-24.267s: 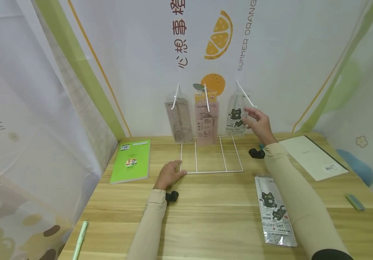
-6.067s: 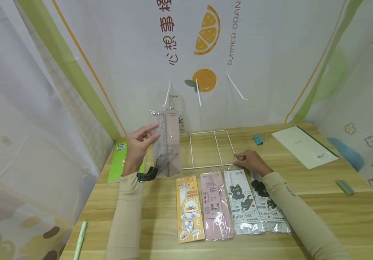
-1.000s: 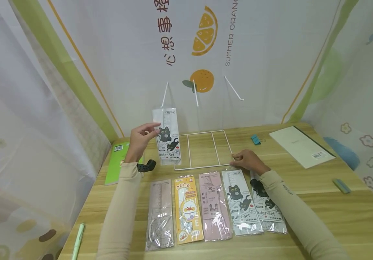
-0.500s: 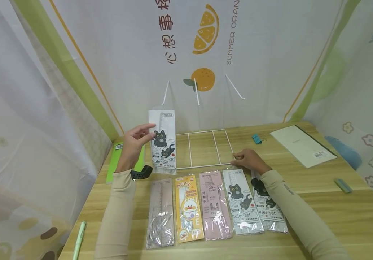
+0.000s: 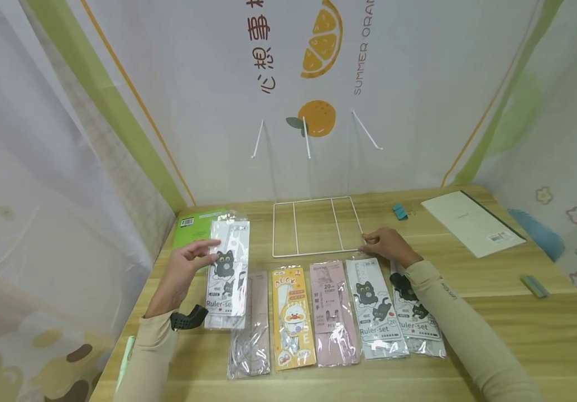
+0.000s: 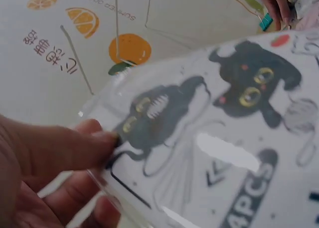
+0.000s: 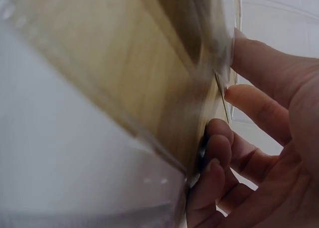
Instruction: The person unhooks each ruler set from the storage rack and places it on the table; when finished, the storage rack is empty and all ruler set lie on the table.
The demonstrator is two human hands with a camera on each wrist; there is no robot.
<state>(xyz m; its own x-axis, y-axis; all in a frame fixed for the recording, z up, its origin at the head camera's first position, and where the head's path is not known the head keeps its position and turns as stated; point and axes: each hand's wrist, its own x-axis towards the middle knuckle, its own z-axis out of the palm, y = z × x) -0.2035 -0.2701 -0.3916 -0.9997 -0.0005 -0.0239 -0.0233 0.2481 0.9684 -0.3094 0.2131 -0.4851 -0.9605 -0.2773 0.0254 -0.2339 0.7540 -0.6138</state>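
Observation:
My left hand (image 5: 180, 273) pinches the left edge of a clear-wrapped ruler set (image 5: 227, 279) printed with black cats. In the head view this pack overlaps a pale mauve ruler pack (image 5: 258, 340) on the table. My right hand (image 5: 388, 245) grips the front right corner of a white wire rack (image 5: 274, 229) with thumb and fingertips. Bare hooks (image 5: 306, 137) rise behind the rack's base. In front of it lie a yellow duck pack (image 5: 293, 318), a pink ruler pack (image 5: 335, 312) and two more cat ruler sets (image 5: 376, 310), the rightmost partly hidden by my sleeve.
A green notebook (image 5: 195, 226) lies at the back left, partly covered by my held pack. Toward the right are a teal binder clip (image 5: 399, 211), a pale notebook (image 5: 471, 222) and a small green-blue block (image 5: 534, 286). A light green pen (image 5: 126, 357) sits by the left edge.
Packs once hanging on the hooks now lie in a row. Over the last second my left hand brought the cat ruler set down and left from the left hook; my right hand stayed put.

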